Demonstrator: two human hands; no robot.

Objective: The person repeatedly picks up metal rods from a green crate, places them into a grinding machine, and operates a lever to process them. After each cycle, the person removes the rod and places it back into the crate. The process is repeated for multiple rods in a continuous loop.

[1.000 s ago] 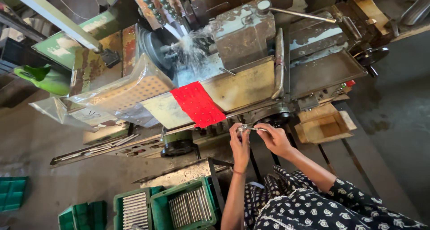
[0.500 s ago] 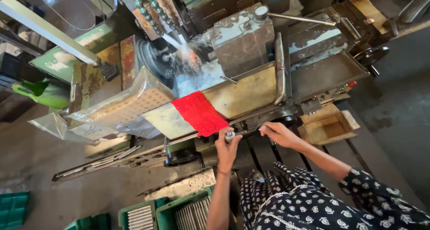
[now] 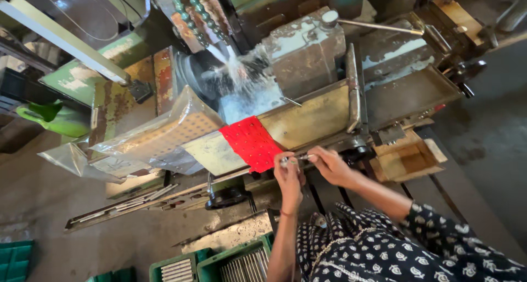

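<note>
My left hand (image 3: 289, 176) and my right hand (image 3: 329, 164) are close together in front of a grinding machine (image 3: 307, 57). Between their fingertips they hold a small, thin metal pin (image 3: 296, 159), level and just below the machine's front edge. A red perforated sheet (image 3: 252, 143) hangs over that edge right beside my left hand. Behind it white coolant (image 3: 241, 79) sprays down over the wheel area. My sleeves are dark with a white print.
A clear plastic-wrapped guard (image 3: 159, 134) sits left of the red sheet. Green crates (image 3: 230, 263) with metal rods stand below near my left arm. A wooden box (image 3: 403, 161) is to the right. A green watering can (image 3: 52, 117) stands far left. Long rods (image 3: 132, 202) lie on the floor.
Both hands rose slightly toward the machine's front edge and stayed together on the pin. The camera moved closer and shifted, so the crates slid lower in view.
</note>
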